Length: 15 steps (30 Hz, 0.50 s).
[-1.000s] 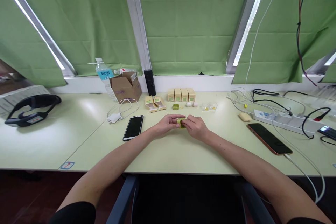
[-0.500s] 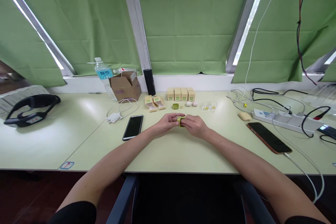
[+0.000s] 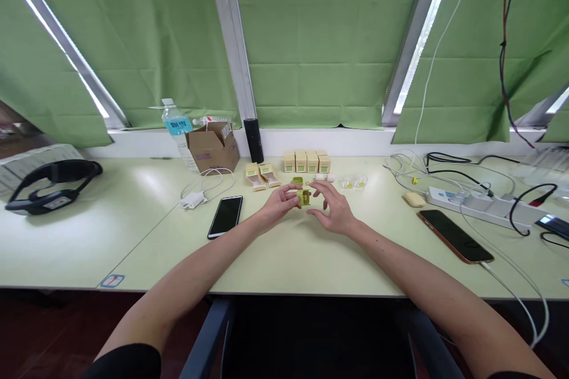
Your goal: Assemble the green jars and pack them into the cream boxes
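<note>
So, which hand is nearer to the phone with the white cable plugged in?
The right. The right hand, fingers spread, is to the left of that phone. The left hand, holding a small green piece, is farther left, beyond the right hand.

Short black sleeves [image 3: 133,361] are worn, plain where seen. The forearms [image 3: 213,256] and hands [image 3: 276,205] are uncovered. The right forearm [image 3: 413,263] is marked by a small dark spot [image 3: 377,241].

Left hand [image 3: 276,206] pinching small green part [image 3: 304,197]; right hand [image 3: 335,212] spread just beside. Four boxes [image 3: 301,160] behind.
</note>
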### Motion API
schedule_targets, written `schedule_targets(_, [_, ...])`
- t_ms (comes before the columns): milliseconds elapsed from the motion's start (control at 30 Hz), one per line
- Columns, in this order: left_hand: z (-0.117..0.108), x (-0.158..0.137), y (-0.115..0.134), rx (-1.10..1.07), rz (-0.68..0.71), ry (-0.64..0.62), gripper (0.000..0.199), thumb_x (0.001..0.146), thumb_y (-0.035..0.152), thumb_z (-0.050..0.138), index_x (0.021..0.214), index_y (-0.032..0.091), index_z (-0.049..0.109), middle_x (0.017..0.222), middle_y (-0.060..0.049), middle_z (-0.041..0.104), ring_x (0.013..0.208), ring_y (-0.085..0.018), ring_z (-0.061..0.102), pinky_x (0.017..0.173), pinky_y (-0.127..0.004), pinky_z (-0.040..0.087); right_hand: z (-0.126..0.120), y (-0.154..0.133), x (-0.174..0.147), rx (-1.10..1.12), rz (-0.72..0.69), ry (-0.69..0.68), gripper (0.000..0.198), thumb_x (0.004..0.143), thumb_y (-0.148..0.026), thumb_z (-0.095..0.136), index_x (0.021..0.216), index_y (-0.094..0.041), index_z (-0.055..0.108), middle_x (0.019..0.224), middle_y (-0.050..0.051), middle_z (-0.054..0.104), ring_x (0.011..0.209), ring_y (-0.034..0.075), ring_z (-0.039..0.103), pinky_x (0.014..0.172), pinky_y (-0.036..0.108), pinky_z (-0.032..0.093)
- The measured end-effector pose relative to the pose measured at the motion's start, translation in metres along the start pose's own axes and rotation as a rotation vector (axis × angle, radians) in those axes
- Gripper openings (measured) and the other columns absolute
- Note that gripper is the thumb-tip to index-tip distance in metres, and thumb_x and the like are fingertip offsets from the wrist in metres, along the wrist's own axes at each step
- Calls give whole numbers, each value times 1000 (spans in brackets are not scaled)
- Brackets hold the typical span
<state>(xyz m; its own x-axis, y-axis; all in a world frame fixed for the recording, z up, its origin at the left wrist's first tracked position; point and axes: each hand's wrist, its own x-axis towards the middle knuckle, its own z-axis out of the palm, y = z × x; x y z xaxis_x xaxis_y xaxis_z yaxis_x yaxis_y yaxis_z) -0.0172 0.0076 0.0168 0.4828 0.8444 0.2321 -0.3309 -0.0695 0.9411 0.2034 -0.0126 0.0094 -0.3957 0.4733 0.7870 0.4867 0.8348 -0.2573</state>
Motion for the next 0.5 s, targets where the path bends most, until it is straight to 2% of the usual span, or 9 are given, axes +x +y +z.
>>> schedule_targets(100, [5, -1, -2, 73, 0, 25, 58, 70, 40, 93, 111, 16, 59, 97, -10, 79, 87, -19, 73, 87, -34, 50, 6, 1, -1, 42, 40, -41, 50, 92, -29, 65, 140, -25, 50, 127, 13, 65, 94, 23, 70, 57, 31, 59])
schedule_targets(200, [10, -2, -2, 130, 14, 16, 58, 72, 44, 91, 111, 17, 58, 98, -11, 79, 87, -21, 73, 88, -36, 50, 13, 5, -3, 95, 85, -15, 43, 92, -21, 60, 134, -26, 54, 117, 10, 69, 94, 22, 70, 59, 31, 60])
schedule_targets(367, [13, -2, 0, 259, 120, 96, 46, 78, 52, 83, 100, 15, 65, 87, -7, 74, 79, -16, 67, 76, -29, 49, 17, 11, -4, 154, 157, 45, 41, 88, -23, 63, 129, -25, 58, 117, 10, 71, 92, 21, 70, 59, 30, 61])
schedule_targets(500, [16, -2, 1, 397, 123, 142, 39, 80, 52, 79, 87, 15, 67, 80, -4, 69, 74, -15, 63, 69, -27, 46, 18, 10, -5, 160, 164, 25, 40, 88, -24, 64, 128, -25, 59, 118, 9, 71, 94, 21, 71, 59, 29, 61])
